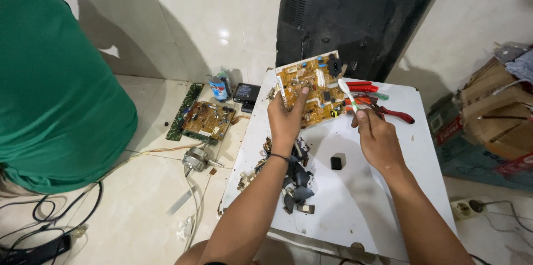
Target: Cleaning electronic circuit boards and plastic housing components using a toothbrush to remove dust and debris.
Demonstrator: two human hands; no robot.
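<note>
Left hand (pixel 286 118) pinching yellow circuit board (pixel 311 90) by lower edge, raised over far end of white table (pixel 388 187). Right hand (pixel 377 140) closed around white brush (pixel 347 94), bristles on board. Risk: thin edge grip, board slipping onto pliers (pixel 383 109) behind it; hard brushing bending parts.

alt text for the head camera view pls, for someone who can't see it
A person's left hand holds a yellow circuit board above a white table while the right hand brushes it with a toothbrush. Red-handled pliers lie behind; another circuit board sits on the tiled floor.
</note>
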